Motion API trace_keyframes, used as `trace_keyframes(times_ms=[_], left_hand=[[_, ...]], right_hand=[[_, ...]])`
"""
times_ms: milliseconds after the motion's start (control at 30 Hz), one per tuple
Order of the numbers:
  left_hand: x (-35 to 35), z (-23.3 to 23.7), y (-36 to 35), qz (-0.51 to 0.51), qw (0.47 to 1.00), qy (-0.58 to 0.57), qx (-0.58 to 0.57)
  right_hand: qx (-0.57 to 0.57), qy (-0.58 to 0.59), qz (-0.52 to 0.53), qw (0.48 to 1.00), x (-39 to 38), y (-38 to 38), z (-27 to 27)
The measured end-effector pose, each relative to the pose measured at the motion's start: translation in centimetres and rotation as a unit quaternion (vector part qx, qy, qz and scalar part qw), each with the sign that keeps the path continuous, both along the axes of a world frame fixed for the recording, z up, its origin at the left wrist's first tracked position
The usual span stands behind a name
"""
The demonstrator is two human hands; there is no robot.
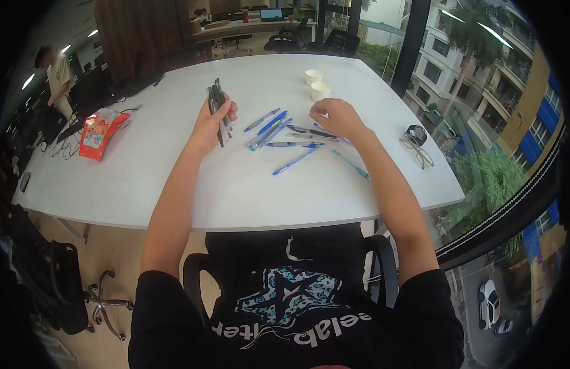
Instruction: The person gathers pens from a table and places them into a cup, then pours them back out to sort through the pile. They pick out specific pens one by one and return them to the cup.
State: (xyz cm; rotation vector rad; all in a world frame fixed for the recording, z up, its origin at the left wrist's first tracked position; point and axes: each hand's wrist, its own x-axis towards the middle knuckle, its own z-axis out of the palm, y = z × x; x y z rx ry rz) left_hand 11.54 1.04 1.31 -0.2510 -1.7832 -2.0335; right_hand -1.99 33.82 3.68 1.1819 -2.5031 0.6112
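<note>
My left hand [212,122] is raised over the white table [174,178] and grips a bunch of dark pens [218,106] held upright. My right hand [336,117] rests palm down on the table, fingers curled onto a dark pen [311,131] at the edge of the pile. Between the hands lie several loose blue pens [279,136], scattered flat, one blue pen [352,166] apart near my right forearm.
Two white paper cups [317,85] stand beyond the right hand. Glasses [418,154] and a dark round object [415,133] lie at the table's right edge. A red snack bag [99,132] lies far left. A person [56,77] stands at far left. Office chairs surround the table.
</note>
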Motion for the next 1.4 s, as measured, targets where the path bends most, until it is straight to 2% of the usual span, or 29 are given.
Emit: trace_keyframes(times_ms=[67,133,233,300,400,467,533,567,600,633,700,833,933,1000,1133,1200,1333,1400], left_hand=[[0.2,-0.1,0.2,0.006,1.000,0.002,-0.016],[0.6,0.0,0.7,0.013,0.987,-0.089,-0.135],[0.6,0.0,0.9,-0.028,0.984,-0.148,-0.091],[0.6,0.0,0.8,-0.014,0.983,-0.155,-0.095],[0.6,-0.2,0.6,0.007,0.982,-0.146,-0.120],[0.3,-0.2,0.7,0.011,0.981,-0.130,-0.141],[0.5,0.4,1.9,-0.011,0.988,-0.132,-0.078],[0.6,0.5,2.6,-0.011,0.988,-0.131,-0.079],[1.0,0.9,3.8,-0.027,0.991,-0.114,-0.071],[1.2,1.0,4.7,-0.041,0.993,-0.096,-0.061],[1.2,0.9,5.8,-0.065,0.994,-0.068,-0.050],[0.8,1.0,6.6,-0.060,0.993,-0.079,-0.062],[0.5,1.3,5.0,-0.023,0.994,-0.093,-0.056],[-0.3,1.3,2.1,0.052,0.996,-0.039,-0.055],[0.1,1.6,-1.8,0.094,0.995,0.036,0.021],[0.3,1.6,-3.4,0.055,0.996,0.061,0.024],[-0.6,0.1,-2.8,0.091,0.991,0.096,0.000],[-0.5,-0.8,-2.3,0.126,0.989,0.043,-0.056]], right_hand=[[-0.004,0.001,0.003,1.000,-0.3,0.0,-0.1],[-0.009,0.003,0.007,1.000,0.3,0.0,0.3],[0.030,-0.056,0.003,0.998,0.9,0.3,1.3],[0.127,-0.102,0.079,0.983,1.2,0.6,1.4],[0.179,-0.083,0.068,0.978,1.3,0.1,0.7],[0.173,-0.067,0.066,0.980,1.5,0.0,0.5],[0.167,-0.052,0.063,0.983,1.3,-0.3,0.3],[0.030,-0.150,0.104,0.983,1.0,-0.6,0.0],[-0.105,-0.242,0.143,0.954,0.8,-1.0,0.0],[-0.103,-0.241,0.145,0.954,1.4,-1.9,0.0],[-0.207,-0.319,0.187,0.906,3.3,-4.0,-0.4],[-0.204,-0.336,0.205,0.896,6.5,-6.1,-0.2],[-0.167,-0.310,0.175,0.920,6.5,-5.9,0.2],[-0.082,-0.083,0.111,0.987,4.9,-4.3,0.1],[-0.062,-0.052,0.050,0.995,2.7,-2.2,0.1],[-0.048,-0.039,0.010,0.998,2.3,-1.9,0.4],[-0.034,-0.014,0.024,0.999,2.6,-1.9,0.1],[-0.029,0.003,0.044,0.999,2.7,-2.2,-0.2]])
